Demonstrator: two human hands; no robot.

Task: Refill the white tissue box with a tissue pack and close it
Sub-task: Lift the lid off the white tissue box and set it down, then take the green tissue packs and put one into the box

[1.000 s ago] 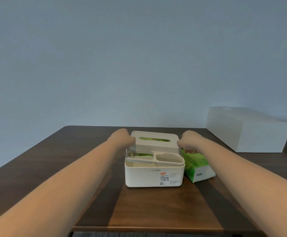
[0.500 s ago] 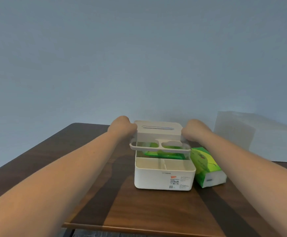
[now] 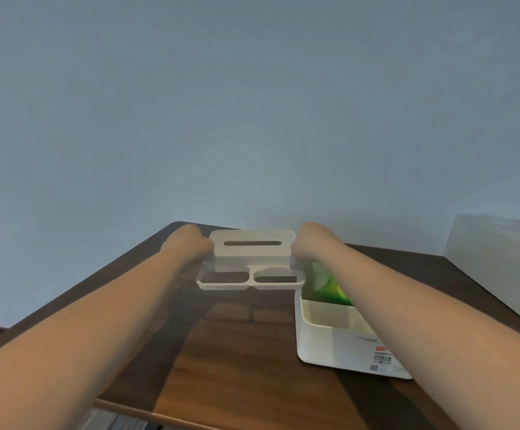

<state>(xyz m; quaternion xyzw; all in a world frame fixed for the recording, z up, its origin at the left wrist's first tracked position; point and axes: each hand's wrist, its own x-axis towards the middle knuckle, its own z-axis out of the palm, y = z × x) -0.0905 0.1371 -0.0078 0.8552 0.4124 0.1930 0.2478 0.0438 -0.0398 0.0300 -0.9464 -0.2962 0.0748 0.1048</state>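
Two bare forearms reach out over the table [image 3: 237,367]. To the right, partly under the right arm, the open box [image 3: 330,339] sits on the wood with a green pack [image 3: 330,290] showing at its far end. Farther out, the left hand [image 3: 187,246] and right hand [image 3: 314,243] grip the lid [image 3: 252,259] by its ends, above the table and apart from the box. A white carton [image 3: 497,262] stands far right.

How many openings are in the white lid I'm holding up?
3 in the lid: a narrow slot on the raised top, and two rounded cutouts, left and right, on its front ledge. Both hands cover the ends.
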